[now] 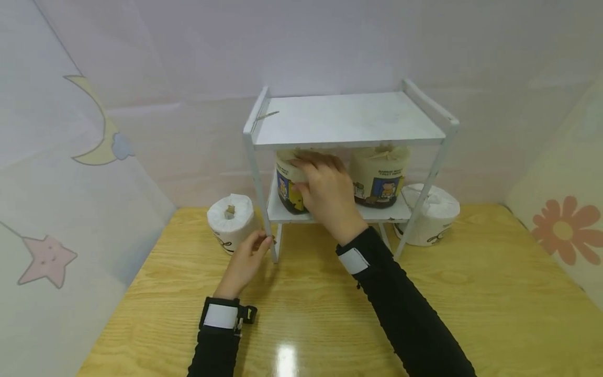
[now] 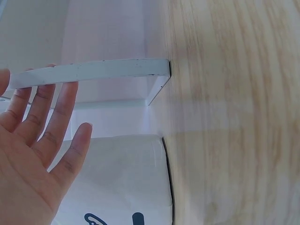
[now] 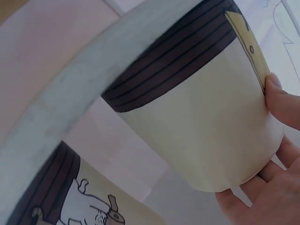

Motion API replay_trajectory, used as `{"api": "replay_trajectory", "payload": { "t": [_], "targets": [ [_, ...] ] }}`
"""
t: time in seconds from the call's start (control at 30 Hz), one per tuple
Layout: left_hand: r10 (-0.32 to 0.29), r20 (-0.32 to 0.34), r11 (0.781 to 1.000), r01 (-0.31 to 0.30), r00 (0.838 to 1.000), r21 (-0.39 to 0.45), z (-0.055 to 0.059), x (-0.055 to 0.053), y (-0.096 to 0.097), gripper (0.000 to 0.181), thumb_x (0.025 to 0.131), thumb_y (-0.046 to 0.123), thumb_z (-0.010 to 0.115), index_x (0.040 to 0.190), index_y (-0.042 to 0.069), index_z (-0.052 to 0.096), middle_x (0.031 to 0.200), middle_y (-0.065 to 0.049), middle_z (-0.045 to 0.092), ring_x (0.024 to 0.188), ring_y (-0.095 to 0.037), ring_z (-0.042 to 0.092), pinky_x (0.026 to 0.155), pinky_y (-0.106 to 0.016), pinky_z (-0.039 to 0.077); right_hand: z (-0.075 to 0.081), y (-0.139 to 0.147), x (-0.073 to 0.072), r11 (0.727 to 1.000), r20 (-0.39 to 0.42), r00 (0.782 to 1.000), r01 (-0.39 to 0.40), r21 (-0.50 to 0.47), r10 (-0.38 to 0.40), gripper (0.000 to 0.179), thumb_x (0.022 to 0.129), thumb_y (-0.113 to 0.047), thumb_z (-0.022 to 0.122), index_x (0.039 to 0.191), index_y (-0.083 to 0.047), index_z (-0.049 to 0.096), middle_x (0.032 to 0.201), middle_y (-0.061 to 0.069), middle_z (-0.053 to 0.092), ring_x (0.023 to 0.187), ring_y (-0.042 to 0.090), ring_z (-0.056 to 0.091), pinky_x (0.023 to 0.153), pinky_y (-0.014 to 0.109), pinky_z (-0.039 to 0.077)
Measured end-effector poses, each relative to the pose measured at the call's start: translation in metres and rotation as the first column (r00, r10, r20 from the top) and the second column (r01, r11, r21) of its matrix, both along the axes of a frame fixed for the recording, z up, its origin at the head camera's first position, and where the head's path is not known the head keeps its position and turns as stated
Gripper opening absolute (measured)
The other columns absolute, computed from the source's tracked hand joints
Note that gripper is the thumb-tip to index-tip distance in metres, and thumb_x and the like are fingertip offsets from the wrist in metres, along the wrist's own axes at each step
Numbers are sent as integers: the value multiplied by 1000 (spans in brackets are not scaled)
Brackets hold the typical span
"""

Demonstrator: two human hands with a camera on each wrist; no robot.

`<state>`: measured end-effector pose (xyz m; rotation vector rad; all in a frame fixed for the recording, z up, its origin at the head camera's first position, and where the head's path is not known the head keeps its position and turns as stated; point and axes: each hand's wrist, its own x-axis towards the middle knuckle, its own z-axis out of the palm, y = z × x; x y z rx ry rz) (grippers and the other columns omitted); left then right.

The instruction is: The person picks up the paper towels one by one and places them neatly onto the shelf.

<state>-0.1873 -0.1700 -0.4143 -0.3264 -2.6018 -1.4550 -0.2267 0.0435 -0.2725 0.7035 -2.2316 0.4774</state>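
A white two-tier shelf rack (image 1: pixel 339 118) stands on the table. On its lower tier, at the left, is a wrapped toilet paper roll (image 3: pixel 197 117) printed with a cartoon. My right hand (image 1: pixel 330 193) reaches under the top tier and grips this roll, thumb at its side and fingers over its upper end. Beside it on the same tier sits a second printed toilet paper roll (image 1: pixel 380 175). Low on the rack, my left hand (image 1: pixel 245 262) holds the front left leg (image 2: pixel 98 70), with fingers passing behind it.
A white-wrapped toilet paper roll (image 1: pixel 232 220) stands on the wooden table (image 1: pixel 165 314) just left of the rack. Another white roll (image 1: pixel 431 214) is at the rack's right, partly behind a leg. A pale backdrop wall (image 1: pixel 188 63) rises behind.
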Motion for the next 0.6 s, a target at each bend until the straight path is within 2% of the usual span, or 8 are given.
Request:
{"api": "replay_trajectory", "payload": {
  "t": [0.23,0.6],
  "targets": [
    [3,6,1000,-3,1000,-1,0,1,2,32,105,36,50,118,10,63,117,-8,68,114,-29,60,97,-52,46,1,-4,-6,999,45,999,31,-18,-30,48,80,-20,85,124,-10,69,130,9,64,120,30,58,109,42,38],
    [0,-11,1000,0,1000,-13,-1,0,1,33,105,35,50,118,8,63,117,-9,67,115,-30,60,98,-52,46,4,-10,-10,998,70,996,54,-21,-52,47,81,-19,84,124,-9,69,128,9,65,120,29,58,109,42,37]
  ]
}}
